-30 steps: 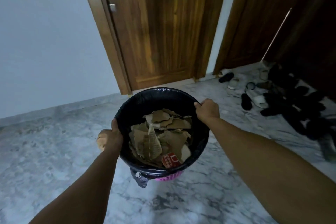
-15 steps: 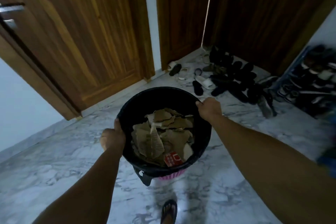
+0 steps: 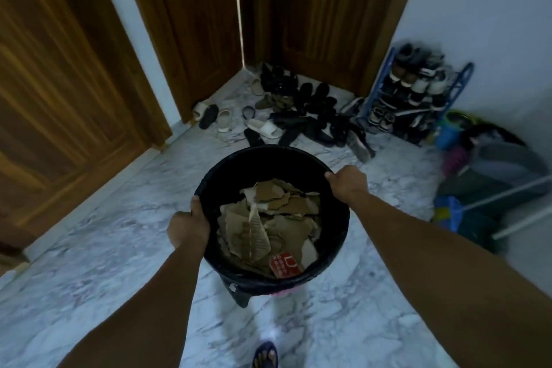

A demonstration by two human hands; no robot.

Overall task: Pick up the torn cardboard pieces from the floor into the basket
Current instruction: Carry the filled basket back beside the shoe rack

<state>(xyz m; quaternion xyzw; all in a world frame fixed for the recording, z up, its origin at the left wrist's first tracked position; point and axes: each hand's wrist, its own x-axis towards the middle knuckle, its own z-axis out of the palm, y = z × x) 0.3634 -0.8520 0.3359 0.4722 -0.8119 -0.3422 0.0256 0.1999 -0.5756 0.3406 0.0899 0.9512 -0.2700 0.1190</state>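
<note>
A round basket (image 3: 263, 158) lined with a black bag hangs in the air in front of me, above the marble floor. My left hand (image 3: 188, 225) grips its left rim and my right hand (image 3: 348, 182) grips its right rim. Inside lie several torn brown cardboard pieces (image 3: 286, 212), one of them with a red printed patch (image 3: 285, 264). No cardboard shows on the floor around me.
Wooden doors (image 3: 68, 92) stand to the left and ahead. Many shoes and sandals (image 3: 286, 113) are scattered in the far corner beside a blue shoe rack (image 3: 418, 92). Cleaning gear and a white pole (image 3: 507, 197) lie at right. My sandalled foot (image 3: 265, 355) is below.
My view has swung to the right while I carry the basket: the left door slid away, and the shoe rack and the clutter at right have come into sight. Both hands keep their grip.
</note>
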